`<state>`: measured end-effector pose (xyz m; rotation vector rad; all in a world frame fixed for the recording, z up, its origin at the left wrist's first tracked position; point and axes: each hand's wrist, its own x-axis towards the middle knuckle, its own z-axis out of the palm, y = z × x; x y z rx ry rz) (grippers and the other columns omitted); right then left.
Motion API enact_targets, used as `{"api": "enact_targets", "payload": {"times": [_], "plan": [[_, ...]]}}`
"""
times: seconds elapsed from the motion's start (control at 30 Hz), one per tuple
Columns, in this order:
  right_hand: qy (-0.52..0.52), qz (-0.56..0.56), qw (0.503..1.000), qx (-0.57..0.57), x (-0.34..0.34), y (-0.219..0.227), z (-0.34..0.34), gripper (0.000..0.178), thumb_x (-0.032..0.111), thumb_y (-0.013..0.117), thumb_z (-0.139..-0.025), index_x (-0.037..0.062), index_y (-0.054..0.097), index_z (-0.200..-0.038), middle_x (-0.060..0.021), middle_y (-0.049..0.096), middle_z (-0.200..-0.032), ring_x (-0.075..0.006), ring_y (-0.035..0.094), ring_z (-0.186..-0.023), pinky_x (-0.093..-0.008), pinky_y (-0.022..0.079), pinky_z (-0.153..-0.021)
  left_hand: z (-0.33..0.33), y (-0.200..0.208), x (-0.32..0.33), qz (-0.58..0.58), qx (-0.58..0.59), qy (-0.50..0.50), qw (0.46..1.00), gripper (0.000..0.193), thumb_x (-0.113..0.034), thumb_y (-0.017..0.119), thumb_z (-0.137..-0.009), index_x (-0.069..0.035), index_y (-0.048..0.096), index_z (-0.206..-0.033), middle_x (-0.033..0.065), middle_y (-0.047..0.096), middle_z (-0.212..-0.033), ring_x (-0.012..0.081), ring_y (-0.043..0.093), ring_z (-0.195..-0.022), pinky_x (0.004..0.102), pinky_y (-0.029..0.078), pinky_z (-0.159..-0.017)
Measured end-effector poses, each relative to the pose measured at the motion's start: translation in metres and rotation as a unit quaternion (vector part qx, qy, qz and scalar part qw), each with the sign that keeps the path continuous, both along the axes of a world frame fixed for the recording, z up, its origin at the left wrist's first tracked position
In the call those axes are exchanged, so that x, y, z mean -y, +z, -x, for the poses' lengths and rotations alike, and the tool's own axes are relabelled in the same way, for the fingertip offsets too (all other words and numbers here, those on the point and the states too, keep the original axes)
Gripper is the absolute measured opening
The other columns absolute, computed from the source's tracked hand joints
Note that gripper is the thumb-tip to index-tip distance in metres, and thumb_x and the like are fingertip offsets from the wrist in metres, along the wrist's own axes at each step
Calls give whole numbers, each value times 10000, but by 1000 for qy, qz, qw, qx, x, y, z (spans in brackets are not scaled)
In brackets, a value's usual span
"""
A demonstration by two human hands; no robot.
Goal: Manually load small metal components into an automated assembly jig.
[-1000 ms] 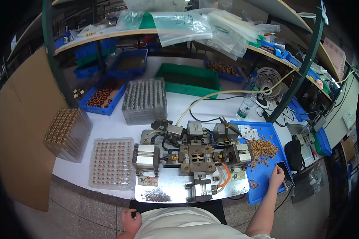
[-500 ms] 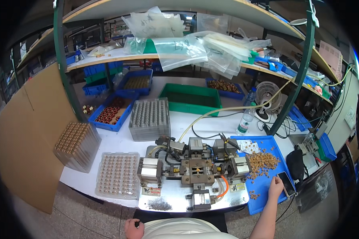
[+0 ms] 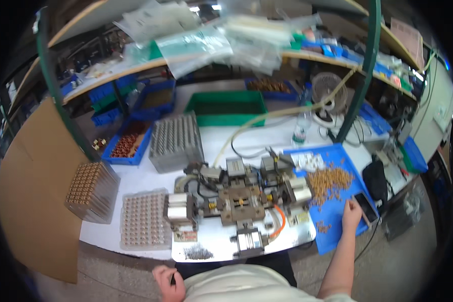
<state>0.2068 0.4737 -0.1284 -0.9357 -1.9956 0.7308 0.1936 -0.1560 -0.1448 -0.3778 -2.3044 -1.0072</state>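
Low at the front edge, off the table, my left hand (image 3: 169, 285) is curled, with a dark spot between thumb and fingers; what it holds I cannot make out. My right hand (image 3: 352, 215) is closed above the blue tray (image 3: 332, 240), fingertips beside the left edge of a dark-screened phone (image 3: 366, 206). Whatever those fingers pinch is too small to name. Small brass-coloured parts (image 3: 329, 182) lie heaped in the tray, with a few scattered closer to me. At the middle stands a metal clamping fixture (image 3: 241, 205) with several cylinders around a central block, a small brass-coloured piece at its centre.
Left of the fixture lies a clear tray of parts (image 3: 145, 221); farther left stands a stack of filled trays (image 3: 89, 194). Behind are a grey tray stack (image 3: 176, 143), a green bin (image 3: 226, 120), a bottle (image 3: 301, 128) and a fan (image 3: 329, 91). A shelf with plastic bags (image 3: 199, 50) spans above.
The view has tilted and shifted, blurring the far shelf. My right hand stays closed beside the phone. My left hand's fingers look slightly looser than before.
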Motion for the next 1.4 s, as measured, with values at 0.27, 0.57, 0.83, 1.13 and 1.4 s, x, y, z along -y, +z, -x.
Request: {"api": "enact_targets", "payload": {"times": [0.27, 0.57, 0.83, 1.13, 1.4], "plan": [[-29, 12, 999, -9, 17, 12, 4, 260, 213, 667, -936, -34, 729, -990, -47, 683, -765, -138, 575, -664, -260, 469, -647, 122, 161, -122, 78, -84, -223, 968, 180, -37, 712, -785, -75, 662, -954, 48, 658, -973, 256, 547, -919, 389, 424, -903], [-20, 61, 998, -6, 30, 24, 2, 242, 178, 663, -936, -39, 733, -1019, -31, 675, -761, -102, 560, -651, -240, 462, -617, 175, 136, -197, 212, -16, -258, 942, 122, -87, 714, -831, -77, 738, -950, 9, 698, -967, 241, 575, -928, 369, 455, -898], [-11, 55, 998, -22, 32, 27, 10, 220, 176, 673, -918, -17, 748, -993, -16, 655, -726, -105, 536, -616, -237, 445, -591, 179, 143, -202, 258, 10, -274, 927, 122, -40, 673, -836, -54, 720, -948, 63, 696, -975, 284, 577, -937, 381, 469, -896], [-9, 83, 996, -12, 34, 32, 7, 212, 165, 665, -918, -8, 751, -1003, -11, 639, -714, -105, 533, -621, -244, 437, -585, 174, 142, -205, 275, -3, -271, 922, 136, -18, 644, -859, -53, 659, -989, 78, 676, -993, 295, 568, -952, 380, 459, -903], [159, 13, 975, 153, 53, 56, -25, 186, 64, 659, -851, 38, 756, -1007, -61, 692, -913, -201, 600, -822, -314, 494, -782, 155, 167, -143, 133, -8, -161, 978, 173, -6, 634, -886, -51, 648, -1052, 67, 668, -1049, 254, 568, -979, 351, 441, -922]]}}
